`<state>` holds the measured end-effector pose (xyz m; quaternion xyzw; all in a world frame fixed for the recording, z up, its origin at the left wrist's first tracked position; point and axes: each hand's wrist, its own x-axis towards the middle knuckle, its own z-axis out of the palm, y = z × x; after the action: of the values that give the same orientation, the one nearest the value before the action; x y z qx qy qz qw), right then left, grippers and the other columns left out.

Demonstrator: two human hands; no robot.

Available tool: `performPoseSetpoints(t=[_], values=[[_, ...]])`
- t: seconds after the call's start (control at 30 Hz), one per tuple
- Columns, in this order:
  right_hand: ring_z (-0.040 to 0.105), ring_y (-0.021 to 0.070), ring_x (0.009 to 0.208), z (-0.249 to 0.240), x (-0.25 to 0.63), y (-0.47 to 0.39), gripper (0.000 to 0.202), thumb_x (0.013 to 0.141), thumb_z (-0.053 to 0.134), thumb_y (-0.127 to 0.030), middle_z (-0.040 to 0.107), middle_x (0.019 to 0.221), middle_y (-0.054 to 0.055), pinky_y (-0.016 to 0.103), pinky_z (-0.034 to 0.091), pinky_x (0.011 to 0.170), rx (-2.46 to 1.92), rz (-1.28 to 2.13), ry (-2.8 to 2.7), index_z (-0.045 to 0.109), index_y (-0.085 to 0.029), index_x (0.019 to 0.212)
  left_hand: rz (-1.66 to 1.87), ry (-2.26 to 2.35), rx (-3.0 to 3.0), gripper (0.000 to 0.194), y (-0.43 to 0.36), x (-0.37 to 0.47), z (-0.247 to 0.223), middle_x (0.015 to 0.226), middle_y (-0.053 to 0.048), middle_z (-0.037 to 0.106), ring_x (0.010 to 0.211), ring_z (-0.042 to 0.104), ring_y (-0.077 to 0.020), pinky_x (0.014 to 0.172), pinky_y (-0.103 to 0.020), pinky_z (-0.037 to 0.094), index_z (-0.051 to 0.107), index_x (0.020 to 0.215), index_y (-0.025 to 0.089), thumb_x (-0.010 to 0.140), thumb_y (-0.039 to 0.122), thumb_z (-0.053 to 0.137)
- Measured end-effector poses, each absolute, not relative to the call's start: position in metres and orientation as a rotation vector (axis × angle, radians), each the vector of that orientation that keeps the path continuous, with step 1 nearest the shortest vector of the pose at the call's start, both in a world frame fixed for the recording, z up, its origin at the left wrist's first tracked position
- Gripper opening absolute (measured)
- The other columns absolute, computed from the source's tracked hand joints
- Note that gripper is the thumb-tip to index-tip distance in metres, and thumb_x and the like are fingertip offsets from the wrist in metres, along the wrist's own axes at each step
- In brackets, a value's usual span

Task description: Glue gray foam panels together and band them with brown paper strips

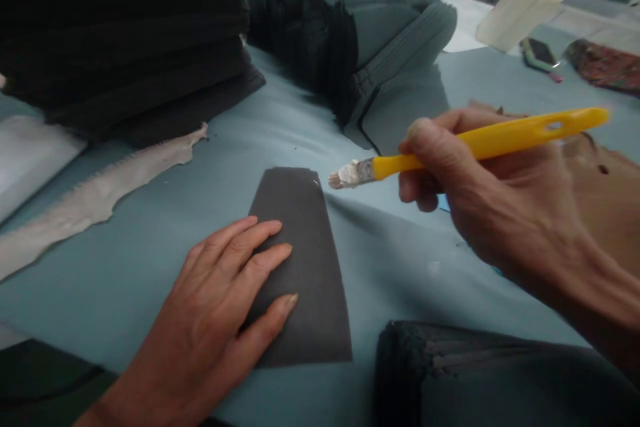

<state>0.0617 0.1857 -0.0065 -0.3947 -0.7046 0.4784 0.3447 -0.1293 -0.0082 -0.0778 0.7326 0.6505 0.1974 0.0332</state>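
Note:
A dark grey tapered piece of flat material (310, 280) lies on the pale blue table surface (210, 193). My left hand (225, 293) rests on its left side, fingers stretched out and spread. In my right hand (480, 180) is a brush (520, 137) with a yellow handle, pinched between thumb and fingers. Its bristles, coated with something white, point left and hover just beside the piece's upper right corner. A small white mark shows on the piece near that corner.
Tall dark stacks of material (125, 33) stand at the back left, with grey-green stacked pieces (400, 33) behind. Another dark stack (500, 373) sits at the front right. A ragged pale strip (110, 193) lies left. A whitish container (520, 10) and a phone-like device (540, 53) are far right.

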Motion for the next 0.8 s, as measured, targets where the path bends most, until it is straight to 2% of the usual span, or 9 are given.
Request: performPoseSetpoints(t=[0.1, 0.27, 0.6, 0.8], values=[[0.051, 0.0101, 0.045, -0.014, 0.06, 0.188, 0.031, 0.099, 0.075, -0.035, 0.063, 0.054, -0.002, 0.023, 0.038, 0.042, -1.03, 1.293, -1.731, 0.064, -0.022, 0.073, 0.601, 2.005, 2.281, 0.034, -0.008, -0.129, -0.076, 0.149, -0.012, 0.06, 0.143, 0.05, -0.0324, 0.115, -0.052, 0.044, 0.057, 0.136, 0.021, 0.103, 0.029, 0.056], [0.049, 0.0083, 0.043, -0.02, 0.051, 0.195, 0.039, 0.092, 0.083, -0.051, 0.064, 0.055, -0.003, 0.022, 0.036, 0.041, -0.999, 1.318, -1.749, 0.065, -0.021, 0.074, 0.585, 2.013, 2.287, 0.034, -0.009, -0.13, -0.076, 0.148, -0.012, 0.061, 0.142, 0.052, -0.0333, 0.113, -0.052, 0.045, 0.057, 0.136, 0.021, 0.103, 0.029, 0.056], [0.047, 0.0089, 0.042, -0.02, 0.037, 0.202, 0.03, 0.1, 0.076, -0.032, 0.064, 0.053, -0.003, 0.024, 0.033, 0.039, -1.047, 1.267, -1.784, 0.067, -0.023, 0.073, 0.582, 1.99, 2.288, 0.035, -0.008, -0.129, -0.078, 0.152, -0.013, 0.057, 0.147, 0.044, -0.0312, 0.118, -0.049, 0.036, 0.056, 0.137, 0.019, 0.105, 0.031, 0.054], [0.05, 0.0092, 0.043, -0.023, 0.034, 0.202, 0.033, 0.099, 0.077, -0.036, 0.063, 0.054, -0.003, 0.024, 0.035, 0.041, -1.046, 1.194, -1.838, 0.064, -0.023, 0.072, 0.616, 1.981, 2.29, 0.032, -0.008, -0.127, -0.079, 0.149, -0.014, 0.057, 0.146, 0.044, -0.0307, 0.119, -0.047, 0.033, 0.057, 0.135, 0.017, 0.105, 0.03, 0.053]])
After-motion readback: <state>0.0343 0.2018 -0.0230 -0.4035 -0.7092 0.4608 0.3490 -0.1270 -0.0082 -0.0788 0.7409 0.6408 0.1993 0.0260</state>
